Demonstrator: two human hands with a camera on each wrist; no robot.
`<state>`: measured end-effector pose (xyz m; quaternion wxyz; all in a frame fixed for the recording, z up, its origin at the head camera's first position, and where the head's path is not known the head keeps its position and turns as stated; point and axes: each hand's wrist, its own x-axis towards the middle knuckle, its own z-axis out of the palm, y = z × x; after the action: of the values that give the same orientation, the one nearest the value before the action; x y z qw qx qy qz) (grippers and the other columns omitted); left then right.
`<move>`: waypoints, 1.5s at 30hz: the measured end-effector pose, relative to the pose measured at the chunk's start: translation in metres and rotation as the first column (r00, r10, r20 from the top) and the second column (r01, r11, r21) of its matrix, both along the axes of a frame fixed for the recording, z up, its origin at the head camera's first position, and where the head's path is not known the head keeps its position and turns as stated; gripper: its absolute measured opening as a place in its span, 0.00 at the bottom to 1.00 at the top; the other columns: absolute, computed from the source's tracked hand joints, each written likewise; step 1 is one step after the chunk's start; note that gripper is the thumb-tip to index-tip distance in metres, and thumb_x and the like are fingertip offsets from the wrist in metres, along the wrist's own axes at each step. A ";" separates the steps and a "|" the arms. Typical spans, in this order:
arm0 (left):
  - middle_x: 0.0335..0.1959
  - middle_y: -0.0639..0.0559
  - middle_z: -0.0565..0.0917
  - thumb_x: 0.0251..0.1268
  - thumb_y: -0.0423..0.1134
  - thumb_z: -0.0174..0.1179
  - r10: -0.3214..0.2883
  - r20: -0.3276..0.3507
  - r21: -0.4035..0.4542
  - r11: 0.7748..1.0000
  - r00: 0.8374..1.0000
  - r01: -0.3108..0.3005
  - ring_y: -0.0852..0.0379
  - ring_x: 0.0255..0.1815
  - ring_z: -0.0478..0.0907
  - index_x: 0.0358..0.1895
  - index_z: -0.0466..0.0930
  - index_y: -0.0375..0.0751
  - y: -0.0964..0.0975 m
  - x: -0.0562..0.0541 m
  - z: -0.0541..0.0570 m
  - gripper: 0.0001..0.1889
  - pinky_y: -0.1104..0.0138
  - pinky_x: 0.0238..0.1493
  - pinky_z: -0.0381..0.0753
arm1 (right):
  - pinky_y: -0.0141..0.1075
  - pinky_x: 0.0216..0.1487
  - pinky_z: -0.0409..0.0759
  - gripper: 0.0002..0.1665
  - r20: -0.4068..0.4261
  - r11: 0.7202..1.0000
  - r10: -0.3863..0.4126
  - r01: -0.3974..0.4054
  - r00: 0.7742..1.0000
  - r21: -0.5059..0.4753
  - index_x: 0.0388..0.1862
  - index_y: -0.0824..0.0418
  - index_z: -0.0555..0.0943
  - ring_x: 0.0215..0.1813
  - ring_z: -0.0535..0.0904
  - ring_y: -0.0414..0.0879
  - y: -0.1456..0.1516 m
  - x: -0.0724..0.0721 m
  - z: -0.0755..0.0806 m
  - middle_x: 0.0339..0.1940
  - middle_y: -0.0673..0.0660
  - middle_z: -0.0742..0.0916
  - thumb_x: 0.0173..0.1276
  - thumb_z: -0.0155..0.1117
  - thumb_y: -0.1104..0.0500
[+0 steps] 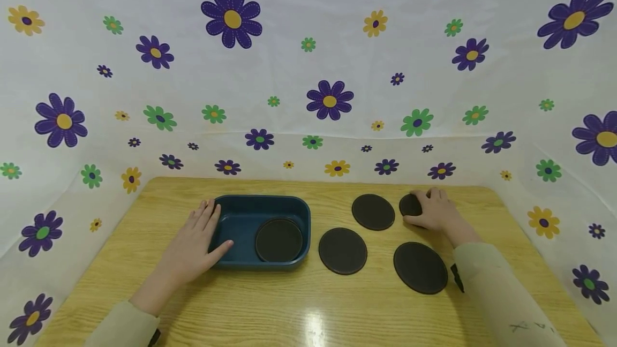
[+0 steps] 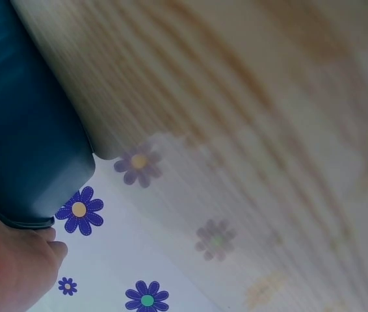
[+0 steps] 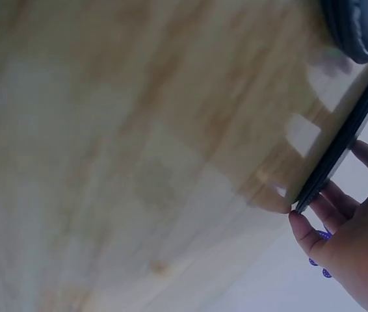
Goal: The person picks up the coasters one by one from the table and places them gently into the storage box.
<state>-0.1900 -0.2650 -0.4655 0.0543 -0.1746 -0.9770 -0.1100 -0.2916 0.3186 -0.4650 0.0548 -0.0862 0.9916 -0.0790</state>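
A dark blue rectangular tray (image 1: 236, 229) lies left of centre on the table. My left hand (image 1: 190, 245) rests on its left end, fingers stretched along the rim and thumb pointing inward over it. One round black coaster (image 1: 278, 240) lies inside the tray, toward its right side. At the far right, my right hand (image 1: 436, 213) grips another black coaster (image 1: 409, 205) by its edges, partly covering it. The right wrist view shows that coaster (image 3: 343, 140) side-on with fingertips along its edge. In the left wrist view, the tray (image 2: 31, 117) fills the upper left corner.
Three more black coasters lie flat between the tray and my right arm: a back one (image 1: 373, 211), a front left one (image 1: 343, 250) and a front right one (image 1: 420, 268). A flower-patterned cloth (image 1: 275, 68) surrounds the wooden table (image 1: 241, 309) at the back and sides.
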 end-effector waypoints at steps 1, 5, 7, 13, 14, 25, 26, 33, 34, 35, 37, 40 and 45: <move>0.87 0.30 0.51 0.77 0.62 0.58 0.000 0.002 -0.001 1.000 1.000 0.000 0.30 0.88 0.48 0.84 0.53 0.26 0.000 0.000 0.000 0.49 0.38 0.86 0.53 | 0.71 0.57 0.75 0.53 -0.001 1.000 -0.003 0.003 1.000 -0.003 0.78 0.66 0.67 0.60 0.69 0.74 0.001 0.000 -0.001 0.59 0.80 0.72 0.66 0.68 0.34; 0.87 0.30 0.52 0.77 0.63 0.57 -0.004 -0.007 -0.005 1.000 1.000 0.004 0.30 0.88 0.48 0.84 0.53 0.27 0.000 -0.001 -0.001 0.49 0.38 0.87 0.53 | 0.70 0.55 0.75 0.54 -0.001 1.000 -0.012 0.012 1.000 -0.003 0.78 0.67 0.67 0.58 0.68 0.73 0.002 0.001 -0.002 0.57 0.79 0.72 0.65 0.68 0.34; 0.86 0.29 0.53 0.77 0.62 0.58 -0.011 -0.018 0.000 1.000 1.000 0.011 0.30 0.88 0.49 0.83 0.54 0.26 0.000 -0.001 -0.001 0.49 0.38 0.86 0.53 | 0.70 0.56 0.74 0.54 -0.006 1.000 -0.013 0.013 1.000 -0.002 0.78 0.67 0.66 0.59 0.68 0.74 0.003 0.001 -0.002 0.58 0.80 0.71 0.65 0.67 0.34; 0.87 0.29 0.50 0.77 0.63 0.57 -0.012 -0.009 -0.004 1.000 1.000 0.012 0.30 0.88 0.48 0.83 0.53 0.26 -0.002 -0.002 -0.001 0.50 0.39 0.87 0.52 | 0.71 0.57 0.74 0.53 -0.035 1.000 -0.006 0.006 0.999 -0.001 0.78 0.66 0.67 0.61 0.66 0.74 -0.002 0.001 0.004 0.60 0.80 0.71 0.65 0.66 0.35; 0.87 0.29 0.49 0.77 0.63 0.57 -0.011 -0.001 -0.004 1.000 1.000 0.011 0.30 0.88 0.47 0.84 0.52 0.26 -0.002 -0.002 0.000 0.50 0.39 0.87 0.52 | 0.71 0.57 0.75 0.52 -0.041 1.000 -0.003 0.003 0.999 0.002 0.78 0.66 0.67 0.62 0.66 0.74 -0.004 0.001 0.005 0.59 0.79 0.71 0.65 0.66 0.35; 0.87 0.29 0.50 0.77 0.63 0.57 -0.006 0.004 -0.012 1.000 1.000 0.006 0.29 0.88 0.49 0.83 0.52 0.25 -0.002 -0.002 0.000 0.50 0.38 0.87 0.52 | 0.64 0.55 0.80 0.52 -0.110 0.997 0.066 -0.062 0.992 0.042 0.78 0.63 0.70 0.58 0.70 0.68 -0.028 0.002 0.023 0.57 0.75 0.74 0.62 0.68 0.35; 0.87 0.29 0.50 0.77 0.62 0.57 -0.006 0.004 -0.012 1.000 1.000 0.006 0.29 0.88 0.49 0.83 0.52 0.25 -0.002 -0.002 0.000 0.50 0.38 0.87 0.52 | 0.64 0.55 0.80 0.52 -0.115 0.997 0.072 -0.067 0.991 0.044 0.77 0.62 0.70 0.58 0.70 0.68 -0.030 0.002 0.024 0.57 0.74 0.74 0.62 0.68 0.35; 0.87 0.29 0.50 0.77 0.62 0.57 -0.006 0.002 -0.013 1.000 1.000 0.006 0.29 0.88 0.49 0.83 0.52 0.25 -0.002 -0.002 -0.001 0.50 0.38 0.86 0.53 | 0.64 0.56 0.78 0.51 -0.136 0.989 0.138 -0.130 0.981 0.064 0.79 0.60 0.69 0.59 0.70 0.66 -0.049 0.003 0.032 0.60 0.73 0.74 0.63 0.68 0.35; 0.87 0.29 0.50 0.77 0.63 0.57 -0.006 0.002 -0.013 1.000 1.000 0.006 0.29 0.88 0.49 0.83 0.52 0.25 -0.002 -0.001 0.000 0.50 0.38 0.86 0.53 | 0.65 0.56 0.79 0.52 -0.138 0.988 0.148 -0.140 0.979 0.066 0.79 0.60 0.69 0.59 0.70 0.66 -0.052 0.004 0.034 0.60 0.73 0.74 0.63 0.68 0.35; 0.87 0.29 0.51 0.77 0.62 0.58 -0.006 0.000 -0.014 1.000 1.000 0.006 0.29 0.88 0.49 0.83 0.52 0.25 -0.001 -0.001 0.000 0.50 0.38 0.86 0.53 | 0.65 0.56 0.79 0.52 -0.141 0.986 0.158 -0.149 0.977 0.069 0.79 0.59 0.69 0.60 0.70 0.66 -0.056 0.004 0.036 0.61 0.73 0.74 0.63 0.68 0.34; 0.87 0.29 0.51 0.77 0.62 0.58 -0.006 -0.006 -0.013 1.000 1.000 0.006 0.29 0.87 0.49 0.83 0.52 0.24 -0.001 -0.001 0.000 0.50 0.38 0.86 0.54 | 0.66 0.56 0.80 0.52 -0.147 0.983 0.177 -0.169 0.973 0.067 0.79 0.59 0.69 0.61 0.70 0.67 -0.063 0.005 0.040 0.61 0.72 0.74 0.63 0.69 0.35; 0.86 0.28 0.52 0.76 0.61 0.59 -0.008 -0.020 -0.013 1.000 1.000 0.008 0.29 0.87 0.51 0.83 0.53 0.24 0.000 0.000 0.002 0.50 0.37 0.85 0.55 | 0.66 0.57 0.79 0.52 -0.160 0.978 0.207 -0.199 0.965 0.065 0.79 0.58 0.69 0.63 0.69 0.67 -0.073 0.006 0.044 0.62 0.72 0.74 0.62 0.69 0.35; 0.86 0.28 0.54 0.76 0.62 0.59 -0.009 -0.025 -0.016 1.000 1.000 0.009 0.29 0.87 0.52 0.83 0.54 0.24 0.001 0.001 0.004 0.50 0.38 0.85 0.56 | 0.64 0.60 0.79 0.52 -0.185 0.967 0.247 -0.231 0.951 0.104 0.80 0.56 0.69 0.66 0.69 0.67 -0.088 0.007 0.046 0.64 0.71 0.73 0.62 0.68 0.33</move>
<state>-0.1888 -0.2639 -0.4614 0.0644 -0.1806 -0.9763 -0.1005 -0.2845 0.2310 -0.4194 -0.0305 -0.2109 0.9768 -0.0225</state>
